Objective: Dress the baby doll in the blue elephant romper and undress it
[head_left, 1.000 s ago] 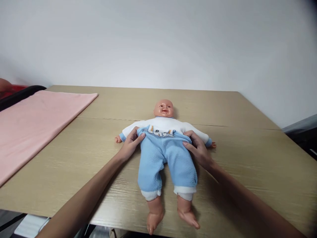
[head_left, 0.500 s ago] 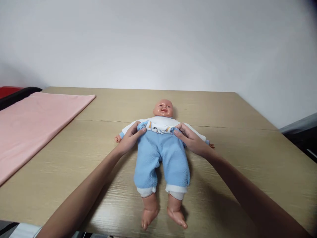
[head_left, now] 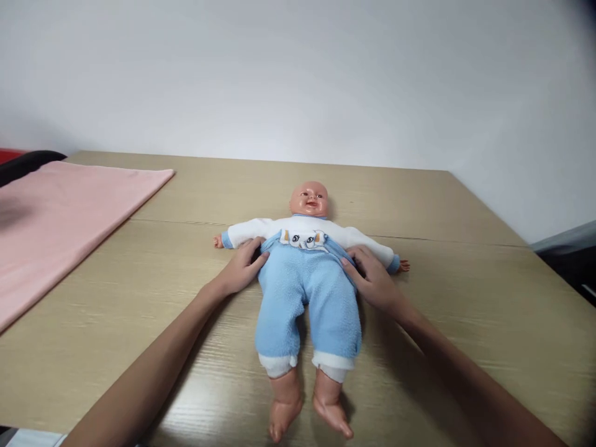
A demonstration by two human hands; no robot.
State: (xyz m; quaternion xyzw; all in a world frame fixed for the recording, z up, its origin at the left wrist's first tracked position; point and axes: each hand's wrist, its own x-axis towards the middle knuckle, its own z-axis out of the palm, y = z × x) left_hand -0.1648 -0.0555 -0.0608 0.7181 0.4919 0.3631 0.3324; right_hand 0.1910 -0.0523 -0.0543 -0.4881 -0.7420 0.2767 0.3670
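Note:
A baby doll [head_left: 311, 200] lies on its back on the table, head away from me, arms spread and bare feet toward me. It wears a white top [head_left: 288, 225] with blue cuffs and light blue fleece trousers [head_left: 284, 292] with white cuffs. An animal face with eyes and orange patches shows at the waist. My left hand [head_left: 243, 268] is at the left side of the waist, thumb on the blue cloth and fingers partly hidden behind it. At the right side, my right hand [head_left: 372, 277] pinches the blue cloth in the same way.
A pink cloth [head_left: 79, 217] lies flat on the left of the wooden table [head_left: 195, 354]. Behind it are a black curved edge [head_left: 32, 162] and something red. A pale wall [head_left: 298, 81] stands behind the table, and dark objects sit beyond its right edge.
Both hands have moved apart, from the front of the waist out to the doll's sides. The bunched animal-face cloth now lies flatter and wider, its eyes showing. The view has shifted slightly.

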